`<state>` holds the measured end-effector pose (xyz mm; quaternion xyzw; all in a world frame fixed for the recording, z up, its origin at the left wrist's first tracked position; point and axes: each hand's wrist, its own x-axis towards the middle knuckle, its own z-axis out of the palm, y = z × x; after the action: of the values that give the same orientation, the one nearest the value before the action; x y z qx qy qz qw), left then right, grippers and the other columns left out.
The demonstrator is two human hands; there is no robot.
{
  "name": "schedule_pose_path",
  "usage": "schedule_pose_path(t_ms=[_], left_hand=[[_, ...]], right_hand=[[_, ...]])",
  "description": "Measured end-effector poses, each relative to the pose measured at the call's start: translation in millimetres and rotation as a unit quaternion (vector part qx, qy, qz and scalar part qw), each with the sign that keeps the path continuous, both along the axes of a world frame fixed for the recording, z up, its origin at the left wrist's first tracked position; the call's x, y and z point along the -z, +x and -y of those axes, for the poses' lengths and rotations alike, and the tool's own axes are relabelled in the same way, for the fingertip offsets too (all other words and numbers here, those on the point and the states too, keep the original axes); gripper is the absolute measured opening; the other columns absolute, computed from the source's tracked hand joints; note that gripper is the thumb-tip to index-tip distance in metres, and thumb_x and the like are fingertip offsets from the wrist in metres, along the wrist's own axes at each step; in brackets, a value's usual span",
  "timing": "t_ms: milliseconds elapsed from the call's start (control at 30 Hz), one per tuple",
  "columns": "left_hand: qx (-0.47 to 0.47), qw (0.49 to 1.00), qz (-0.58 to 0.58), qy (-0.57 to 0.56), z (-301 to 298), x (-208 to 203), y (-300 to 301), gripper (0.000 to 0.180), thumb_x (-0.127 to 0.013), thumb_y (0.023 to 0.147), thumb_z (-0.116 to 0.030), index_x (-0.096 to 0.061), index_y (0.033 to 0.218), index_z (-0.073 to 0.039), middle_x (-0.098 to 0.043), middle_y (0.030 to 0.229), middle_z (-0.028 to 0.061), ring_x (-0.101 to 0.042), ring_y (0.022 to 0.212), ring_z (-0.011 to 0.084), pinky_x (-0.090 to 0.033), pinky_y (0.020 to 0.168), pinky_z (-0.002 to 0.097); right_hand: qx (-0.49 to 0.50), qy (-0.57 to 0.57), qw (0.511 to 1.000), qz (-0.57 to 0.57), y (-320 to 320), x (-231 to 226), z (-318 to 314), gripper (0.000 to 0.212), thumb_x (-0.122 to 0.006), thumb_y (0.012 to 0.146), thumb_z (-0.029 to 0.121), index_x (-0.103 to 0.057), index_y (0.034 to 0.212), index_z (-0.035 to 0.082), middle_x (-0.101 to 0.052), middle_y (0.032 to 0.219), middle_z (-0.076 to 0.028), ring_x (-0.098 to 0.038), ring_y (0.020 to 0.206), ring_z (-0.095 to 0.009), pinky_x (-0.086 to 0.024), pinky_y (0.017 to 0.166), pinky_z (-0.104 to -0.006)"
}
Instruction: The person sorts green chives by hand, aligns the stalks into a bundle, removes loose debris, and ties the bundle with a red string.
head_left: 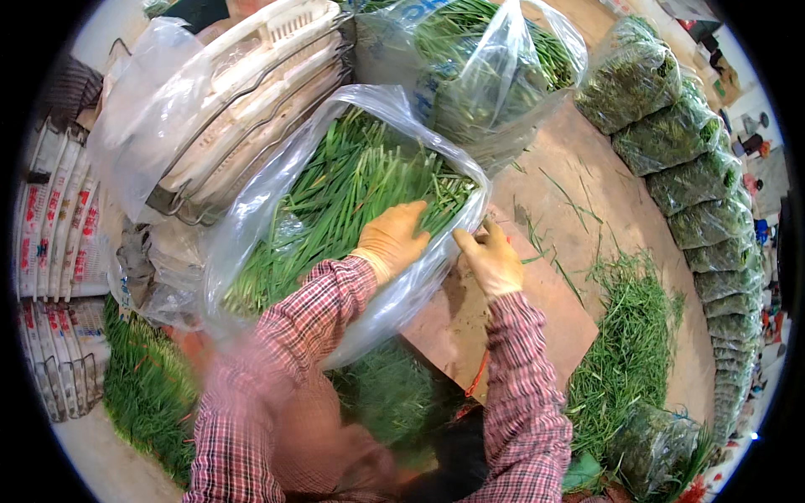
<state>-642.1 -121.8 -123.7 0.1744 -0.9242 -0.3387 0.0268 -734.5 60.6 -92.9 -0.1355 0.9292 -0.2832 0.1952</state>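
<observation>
"Left hand first: how is it held?"

"It is seen gloved in yellow, laid over the green stalks with its fingers bent; whether any are gripped cannot be told."

"And the right hand?"

"It is held at the near right rim of the clear plastic bag, thumb and forefinger a little apart; whether plastic is pinched between them is not shown."

"Where are the stalks placed from there?"

"Inside the open bag — mostly ahead and to the left of both hands. Their long axis is slanted, near left to far right, and the left hand is set nearer; the right is placed at the bag's edge."

"What is found farther off?"

"Loose greens are strewn at the right, beside a brown board; white crates are stacked past the bag's left, a second bag of greens is set just beyond it, and rightward filled bags are lined up — curving away"
</observation>
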Motion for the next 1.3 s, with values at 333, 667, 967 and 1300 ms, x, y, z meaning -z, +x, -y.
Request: schedule_pose_path(t_ms=[333, 667, 967, 1300], left_hand=[[-0.08, 0.978, 0.174, -0.087, -31.1, -2.3, -39.5, 0.091, -0.078, 0.073, -0.049, -0.045, 0.14, 0.004, -0.059, 0.124, 0.0236, -0.059, 0.117, 0.0383, -0.049, 0.102, 0.0447], [-0.185, 0.968, 0.163, -0.046, -50.1, 22.6, -60.3, 0.094, -0.084, 0.071, -0.046, -0.044, 0.14, 0.004, -0.057, 0.127, 0.0264, -0.06, 0.116, 0.039, -0.051, 0.1, 0.0452], [-0.156, 0.979, 0.124, -0.035, -35.1, 51.5, -57.9, 0.076, -0.084, 0.073, -0.037, -0.048, 0.128, 0.002, -0.059, 0.122, 0.0278, -0.062, 0.114, 0.0415, -0.052, 0.099, 0.0457], [-0.151, 0.984, 0.079, 0.052, -9.2, 63.0, -51.6, 0.068, -0.082, 0.076, -0.031, -0.052, 0.128, 0.001, -0.064, 0.123, 0.0248, -0.064, 0.114, 0.0408, -0.053, 0.097, 0.0435]], right_hand=[[0.106, -0.253, 0.945, 0.177, -38.6, 54.2, -22.7, 0.028, -0.064, 0.09, 0.016, -0.07, 0.11, -0.002, -0.07, 0.089, -0.009, -0.064, 0.074, -0.015, -0.052, 0.067, -0.0287], [0.113, -0.22, 0.949, 0.196, -37.3, 27.8, -55.3, 0.025, -0.069, 0.089, 0.022, -0.072, 0.102, 0.001, -0.068, 0.081, -0.003, -0.062, 0.068, -0.011, -0.05, 0.062, -0.0273], [0.137, -0.266, 0.942, 0.153, -39.6, 26.2, -54.3, 0.027, -0.068, 0.091, 0.021, -0.072, 0.105, -0.001, -0.07, 0.082, -0.004, -0.063, 0.067, -0.011, -0.05, 0.062, -0.0267], [0.153, -0.25, 0.948, 0.122, -43.7, 6.5, -53.4, 0.027, -0.07, 0.09, 0.021, -0.071, 0.101, -0.003, -0.07, 0.081, -0.007, -0.066, 0.068, -0.014, -0.052, 0.062, -0.028]])
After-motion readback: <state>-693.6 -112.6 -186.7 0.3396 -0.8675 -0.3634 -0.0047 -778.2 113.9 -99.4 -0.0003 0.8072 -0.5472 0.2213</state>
